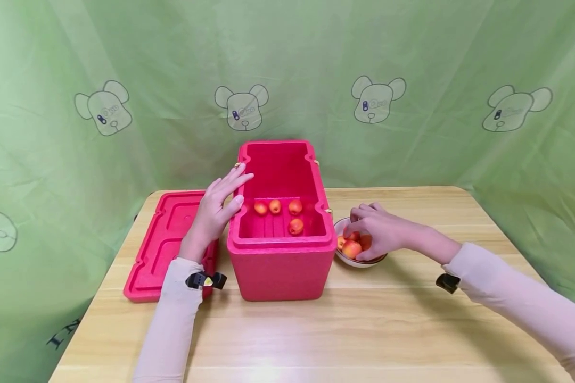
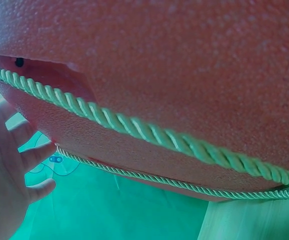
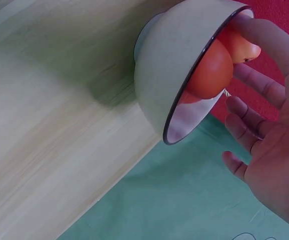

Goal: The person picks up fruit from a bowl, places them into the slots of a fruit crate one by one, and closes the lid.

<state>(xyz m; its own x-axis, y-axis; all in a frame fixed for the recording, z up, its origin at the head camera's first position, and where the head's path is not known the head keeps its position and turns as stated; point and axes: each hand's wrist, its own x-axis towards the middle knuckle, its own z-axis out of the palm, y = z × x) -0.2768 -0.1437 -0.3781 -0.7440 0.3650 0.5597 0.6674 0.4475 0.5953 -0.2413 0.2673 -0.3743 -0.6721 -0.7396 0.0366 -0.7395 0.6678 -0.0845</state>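
A pink-red foam box [image 1: 280, 271] stands uncovered, with several small orange-red fruits [image 1: 295, 226] on its floor. My left hand [image 1: 215, 207] rests at the box's left rim, its fingers spread and fairly straight; the left wrist view shows this hand [image 2: 9, 175] beside the wall and a twisted rope [image 2: 134, 127]. To the box's right, a white bowl [image 3: 159, 70] with a dark rim holds more such fruits [image 3: 212, 70]. My right hand [image 1: 380, 231] reaches into it. Thumb and index finger pinch one fruit [image 3: 242, 47] there, while the other fingers stay loosely bent outside.
The matching pink-red lid [image 1: 146, 266] lies flat on the wooden table [image 1: 268, 340], left of the box and partly under my left forearm. Green cloth [image 1: 306, 53] with bear-head drawings hangs behind the table and along its sides. Both wrists carry black straps.
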